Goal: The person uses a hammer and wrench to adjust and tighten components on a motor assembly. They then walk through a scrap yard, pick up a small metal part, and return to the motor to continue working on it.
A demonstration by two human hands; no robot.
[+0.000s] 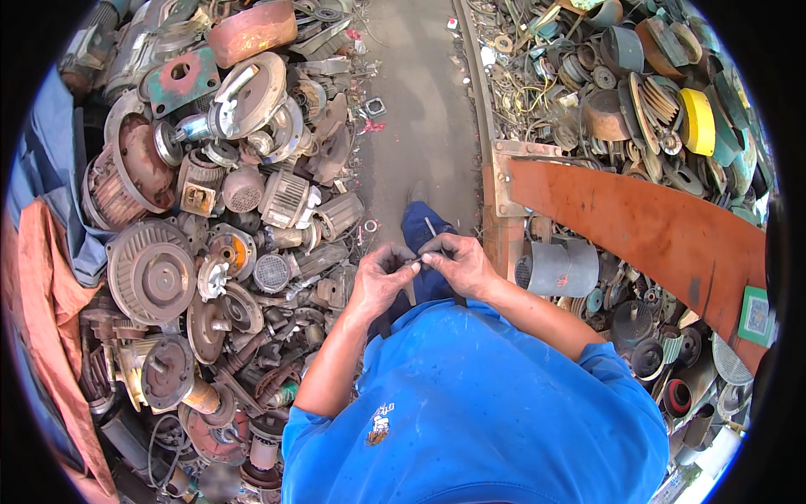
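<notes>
In front of my waist, my left hand (383, 277) and my right hand (462, 264) meet, fingertips nearly touching. Both are closed in a pinch around something small and dark, too hidden by the fingers to name. A thin pale stick-like piece (430, 226) pokes up above my right fingers. Below my left fingertips shows another narrow tan sliver (410, 292). My blue trouser leg (430, 281) is directly behind the hands.
Scrap motor housings (155, 267) and round end covers are heaped on the left. Beyond my foot runs a grey floor strip (409, 92). On the right, a rusty orange beam (638, 210) juts out over more scrap, with a grey cylinder (562, 269) and a yellow ring (697, 122).
</notes>
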